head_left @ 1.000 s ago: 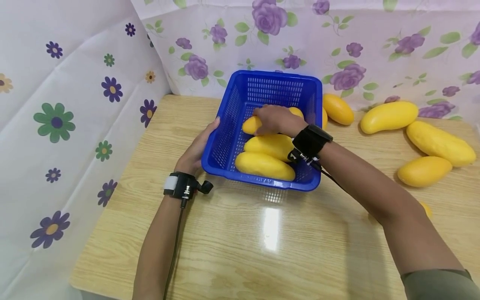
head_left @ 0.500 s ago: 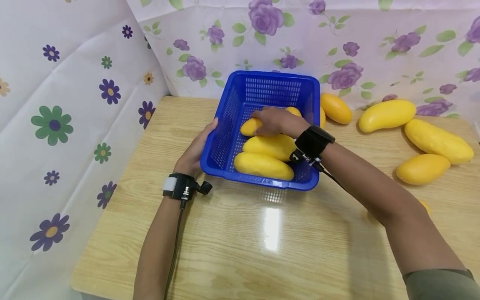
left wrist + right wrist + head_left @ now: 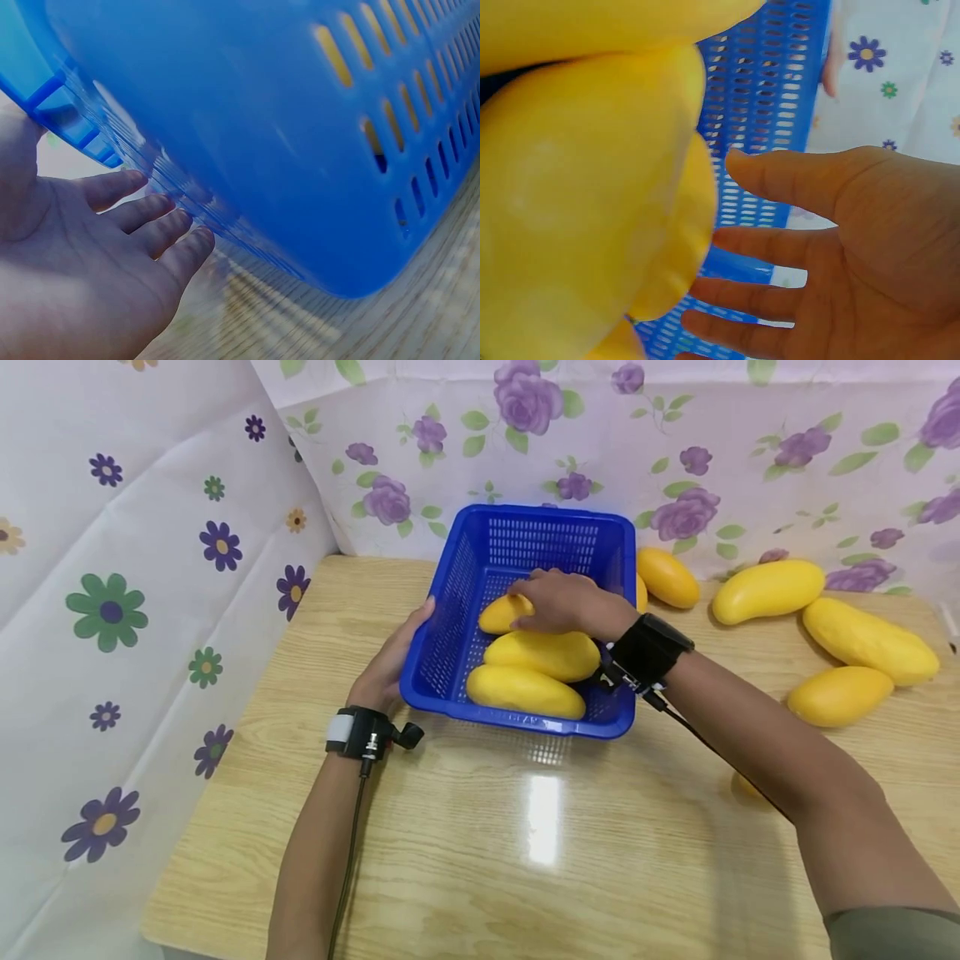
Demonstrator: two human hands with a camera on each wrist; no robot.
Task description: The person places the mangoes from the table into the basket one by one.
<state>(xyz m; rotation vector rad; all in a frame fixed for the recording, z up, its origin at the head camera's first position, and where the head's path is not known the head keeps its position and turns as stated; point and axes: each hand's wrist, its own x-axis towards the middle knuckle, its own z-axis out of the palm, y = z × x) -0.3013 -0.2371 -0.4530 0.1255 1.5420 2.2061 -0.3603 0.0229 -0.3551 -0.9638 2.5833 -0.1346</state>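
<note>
A blue plastic basket [image 3: 517, 718] with slotted walls sits on the table, holding several yellow fruits. Two long, pale-yellow oblong fruits, one in the middle [image 3: 542, 655] and one at the front [image 3: 525, 692], lie side by side. Behind them is a smaller orange-yellow oval fruit [image 3: 498, 615], partly covered by my right hand [image 3: 561, 602]. In the right wrist view that hand's fingers [image 3: 757, 298] are straight and spread, tips right at the fruit. My left hand [image 3: 387, 664] is at the basket's left wall, thumb at the rim, straight fingers [image 3: 154, 214] against the outside.
Right of the basket lie more fruits: an orange-yellow one [image 3: 667, 578] by the back wall, two long yellow ones [image 3: 768, 592] and an oval one [image 3: 840, 697]. Another [image 3: 745, 786] is mostly hidden by my right forearm. Flowered sheets [image 3: 450, 443] bound the wooden table [image 3: 465, 860].
My right wrist and forearm have shifted slightly right, and the hand has loosened over the rear fruit, uncovering more of it. The left hand stays at the basket.
</note>
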